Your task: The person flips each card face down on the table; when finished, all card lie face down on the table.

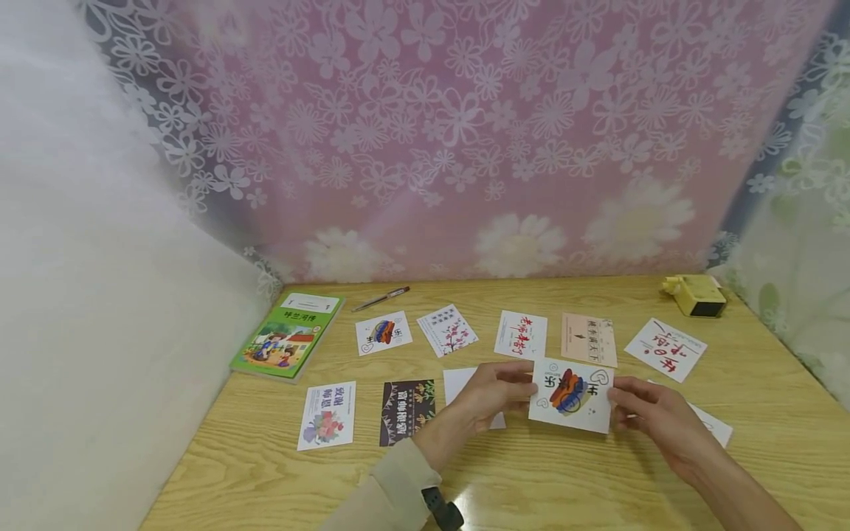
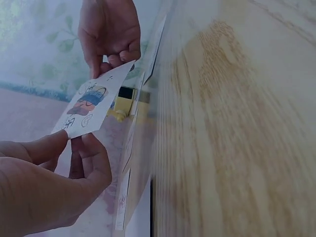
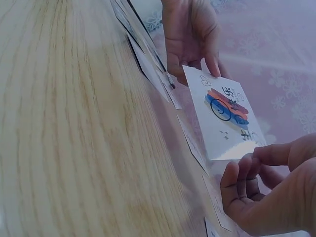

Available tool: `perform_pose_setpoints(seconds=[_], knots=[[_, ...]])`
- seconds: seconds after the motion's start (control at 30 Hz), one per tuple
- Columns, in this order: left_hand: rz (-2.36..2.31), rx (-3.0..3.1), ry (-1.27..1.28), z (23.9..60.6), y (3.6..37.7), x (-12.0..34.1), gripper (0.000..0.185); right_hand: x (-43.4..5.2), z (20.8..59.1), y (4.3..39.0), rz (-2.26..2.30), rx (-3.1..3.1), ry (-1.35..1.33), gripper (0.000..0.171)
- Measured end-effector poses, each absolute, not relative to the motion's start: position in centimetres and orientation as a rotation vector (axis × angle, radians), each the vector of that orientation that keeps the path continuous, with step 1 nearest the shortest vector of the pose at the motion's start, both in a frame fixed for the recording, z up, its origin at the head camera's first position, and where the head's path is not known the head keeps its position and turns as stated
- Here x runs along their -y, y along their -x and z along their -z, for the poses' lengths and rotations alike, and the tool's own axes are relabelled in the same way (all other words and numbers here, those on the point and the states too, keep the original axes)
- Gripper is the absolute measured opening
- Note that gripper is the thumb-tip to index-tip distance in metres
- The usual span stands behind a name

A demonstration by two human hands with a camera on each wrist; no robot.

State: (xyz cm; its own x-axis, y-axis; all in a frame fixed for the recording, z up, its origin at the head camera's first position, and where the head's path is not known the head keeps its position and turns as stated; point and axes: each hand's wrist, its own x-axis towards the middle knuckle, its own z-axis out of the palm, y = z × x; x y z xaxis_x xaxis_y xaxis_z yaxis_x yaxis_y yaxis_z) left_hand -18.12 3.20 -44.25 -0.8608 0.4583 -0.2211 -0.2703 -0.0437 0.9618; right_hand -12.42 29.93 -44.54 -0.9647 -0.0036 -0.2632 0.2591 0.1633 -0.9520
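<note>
Both hands hold one white card up over the table, its painted blue, red and orange design and black lettering facing up. My left hand pinches its left edge between thumb and fingers. On the opposite edge, the thumb and fingers of my right hand pinch it as well. The left wrist view shows the card tilted, with the left hand at its near corner. Beneath the left hand lies a white card, partly covered. Another white card is partly hidden behind the right hand.
Several printed cards lie spread in rows, among them a dark card and a beige card. A green book is at the left, a pen near the back edge. At the back right stands a yellow object with a black face.
</note>
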Motion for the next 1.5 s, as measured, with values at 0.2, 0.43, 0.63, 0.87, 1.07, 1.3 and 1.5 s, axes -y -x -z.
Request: perform_pose_setpoints(seconds=[0.2, 0.43, 0.63, 0.87, 1.07, 1.3, 1.5], knots=[[-1.924, -1.922, -0.184, 44.5, 18.0, -3.0, 0.025, -30.1, 44.6, 12.3, 2.136, -2.05, -0.212, 0.011], [-1.912, -1.964, -0.186, 44.5, 18.2, -2.9, 0.024, -30.0, 44.7, 12.2, 2.254, -1.972, -0.049, 0.019], [-2.007, -1.818, -0.194, 44.7, 18.3, -3.2, 0.023, -29.7, 44.6, 12.2, 2.197, -2.052, 0.017, 0.026], [-1.969, -1.884, -0.167, 45.0, 18.0, -3.0, 0.023, -29.9, 45.0, 12.2, 2.125, -2.132, 0.034, 0.028], [-1.91, -1.937, -0.223, 45.4, 17.8, -2.9, 0.026, -29.7, 45.4, 12.3, 1.897, -2.329, -0.131, 0.034], [-1.906, -1.977, -0.179, 45.3, 17.5, -3.0, 0.049, -29.3, 45.9, 12.1, 1.871, -2.359, -0.154, 0.046], [-1.837, -2.029, -0.168, 45.3, 17.6, -3.1, 0.038, -29.1, 46.2, 12.1, 1.811, -2.408, -0.189, 0.05]])
